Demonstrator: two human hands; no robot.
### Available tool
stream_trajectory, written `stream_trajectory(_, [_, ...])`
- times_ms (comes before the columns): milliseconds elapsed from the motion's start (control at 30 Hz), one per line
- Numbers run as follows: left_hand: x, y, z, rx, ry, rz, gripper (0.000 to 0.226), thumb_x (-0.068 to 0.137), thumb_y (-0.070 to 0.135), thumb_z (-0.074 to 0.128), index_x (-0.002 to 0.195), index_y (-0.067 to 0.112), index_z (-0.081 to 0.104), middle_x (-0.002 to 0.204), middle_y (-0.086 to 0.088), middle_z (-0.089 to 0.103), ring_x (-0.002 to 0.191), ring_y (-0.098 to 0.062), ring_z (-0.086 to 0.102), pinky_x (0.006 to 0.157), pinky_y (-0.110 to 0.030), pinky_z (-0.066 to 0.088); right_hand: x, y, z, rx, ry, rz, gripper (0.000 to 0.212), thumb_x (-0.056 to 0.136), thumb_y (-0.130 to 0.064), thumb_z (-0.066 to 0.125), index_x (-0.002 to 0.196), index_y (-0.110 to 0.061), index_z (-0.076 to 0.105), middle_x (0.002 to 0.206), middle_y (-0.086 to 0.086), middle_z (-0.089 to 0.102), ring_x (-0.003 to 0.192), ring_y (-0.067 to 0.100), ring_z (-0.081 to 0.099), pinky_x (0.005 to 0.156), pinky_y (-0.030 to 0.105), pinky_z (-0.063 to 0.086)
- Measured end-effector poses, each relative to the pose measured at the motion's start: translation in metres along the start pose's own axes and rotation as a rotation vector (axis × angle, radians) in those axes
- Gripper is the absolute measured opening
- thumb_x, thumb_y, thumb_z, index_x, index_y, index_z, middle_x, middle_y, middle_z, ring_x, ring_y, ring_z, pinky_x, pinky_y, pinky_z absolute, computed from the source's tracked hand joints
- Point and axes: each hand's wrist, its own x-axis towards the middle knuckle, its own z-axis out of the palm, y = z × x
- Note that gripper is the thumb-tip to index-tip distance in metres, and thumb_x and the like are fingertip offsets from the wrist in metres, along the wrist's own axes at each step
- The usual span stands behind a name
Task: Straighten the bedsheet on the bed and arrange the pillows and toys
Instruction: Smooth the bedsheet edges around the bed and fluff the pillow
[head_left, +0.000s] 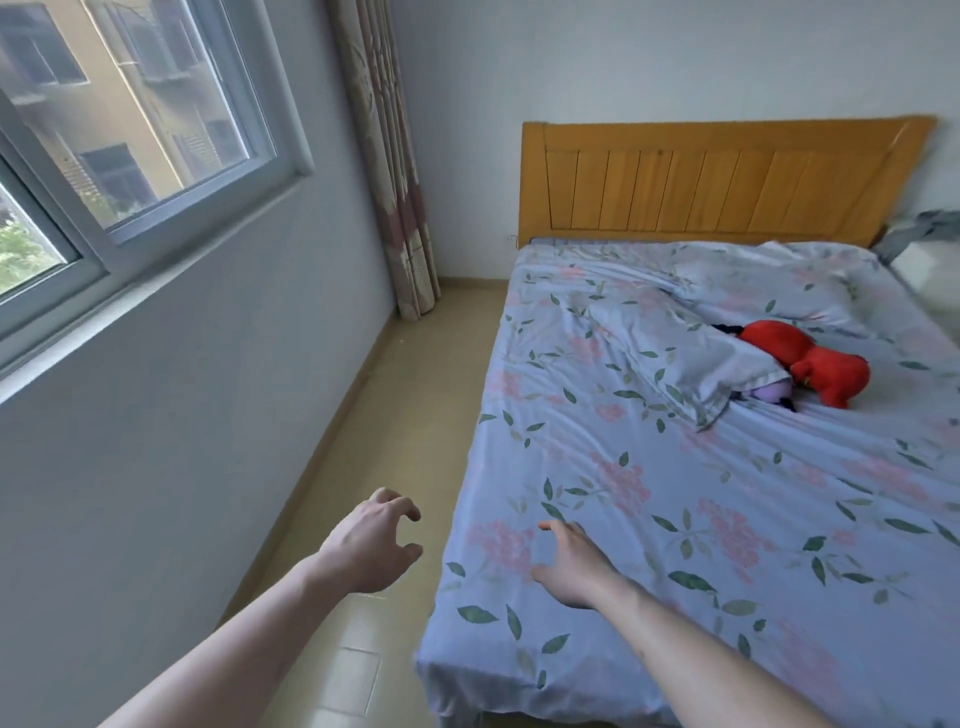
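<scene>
Both hands are empty: left hand (371, 543) loosely curled, right hand (571, 564) spread above the floral bedsheet (701, 493); the red plush toy (810, 358) lies crosswise.

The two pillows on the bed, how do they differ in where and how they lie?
The near pillow lies askew in the middle of the bed, one corner draped over the red plush toy and a purple toy. The far pillow lies close to the wooden headboard, with nothing under it that shows. The near one looks more crumpled. Both wear the same blue floral print as the bedsheet.
</scene>
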Motion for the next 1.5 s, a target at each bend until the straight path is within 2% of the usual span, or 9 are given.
stream_trajectory(100, [0.036,0.004,-0.018,0.023,-0.001,0.074,0.045,0.090,0.044,0.065,0.132,0.031,0.054,0.141,0.011,0.042,0.112,-0.015,0.054,0.093,-0.029,0.047,0.017,-0.009,-0.013,0.007,0.031,0.049,0.067,0.093,-0.032,0.054,0.154,-0.026,0.026,0.159,-0.002,0.021,0.125,0.020,0.051,0.087,0.032,0.050])
stream_trajectory(233, [0.094,-0.006,-0.046,0.036,0.009,0.123,0.047,0.090,0.043,0.063,0.134,0.031,0.054,0.143,0.009,0.041,0.119,-0.017,0.052,0.097,-0.032,0.047,0.073,-0.035,-0.037,0.001,0.070,0.072,0.067,0.092,-0.033,0.054,0.153,-0.025,0.026,0.157,0.001,0.025,0.120,0.022,0.052,0.091,0.034,0.048])
stream_trajectory(333, [0.125,-0.023,-0.069,0.049,0.027,0.143,0.046,0.089,0.043,0.063,0.133,0.032,0.054,0.142,0.011,0.042,0.121,-0.016,0.051,0.099,-0.032,0.047,0.110,-0.063,-0.049,0.006,0.046,0.068,0.066,0.095,-0.032,0.053,0.153,-0.023,0.025,0.155,0.002,0.025,0.108,0.020,0.051,0.088,0.033,0.049])
stream_trajectory(433, [0.158,-0.044,-0.098,0.046,0.075,0.152,0.046,0.090,0.043,0.063,0.134,0.031,0.054,0.140,0.011,0.042,0.123,-0.015,0.048,0.099,-0.031,0.046,0.147,-0.095,-0.061,0.046,0.071,0.027,0.065,0.093,-0.031,0.051,0.153,-0.024,0.026,0.154,0.000,0.025,0.103,0.017,0.058,0.082,0.031,0.052])
stream_trajectory(800, [0.317,-0.106,-0.173,0.082,0.080,0.197,0.054,0.087,0.040,0.065,0.138,0.031,0.049,0.142,0.008,0.039,0.128,-0.017,0.045,0.102,-0.034,0.046,0.258,-0.198,-0.119,0.071,0.183,0.000,0.061,0.096,-0.032,0.053,0.152,-0.027,0.027,0.153,-0.003,0.027,0.105,0.016,0.053,0.082,0.030,0.047])
stream_trajectory(1000, [0.438,-0.157,-0.224,0.118,0.049,0.287,0.055,0.087,0.041,0.065,0.139,0.032,0.049,0.142,0.006,0.040,0.129,-0.019,0.044,0.104,-0.034,0.045,0.357,-0.262,-0.152,0.090,0.294,0.086,0.060,0.094,-0.031,0.054,0.149,-0.026,0.030,0.149,-0.002,0.031,0.110,0.020,0.058,0.081,0.031,0.046])
stream_trajectory(1133, [0.507,-0.192,-0.261,0.150,0.036,0.330,0.054,0.088,0.040,0.064,0.140,0.033,0.049,0.144,0.007,0.039,0.130,-0.020,0.043,0.106,-0.033,0.043,0.410,-0.293,-0.169,0.120,0.324,0.150,0.051,0.095,-0.030,0.050,0.144,-0.024,0.034,0.140,0.001,0.037,0.103,0.022,0.060,0.078,0.031,0.048])
stream_trajectory(1300, [0.572,-0.206,-0.278,0.176,-0.026,0.339,0.054,0.089,0.041,0.066,0.140,0.034,0.049,0.145,0.006,0.039,0.131,-0.020,0.044,0.107,-0.031,0.041,0.438,-0.302,-0.177,0.161,0.337,0.216,0.058,0.097,-0.038,0.053,0.149,-0.026,0.030,0.146,0.001,0.034,0.097,0.019,0.059,0.073,0.030,0.046])
stream_trajectory(1500, [0.655,-0.146,-0.278,0.180,-0.098,0.498,0.053,0.089,0.041,0.065,0.140,0.036,0.048,0.148,0.009,0.037,0.134,-0.018,0.042,0.110,-0.031,0.040,0.457,-0.261,-0.216,0.239,0.392,0.384,0.063,0.099,-0.033,0.055,0.153,-0.024,0.024,0.155,0.004,0.026,0.117,0.023,0.056,0.091,0.036,0.052])
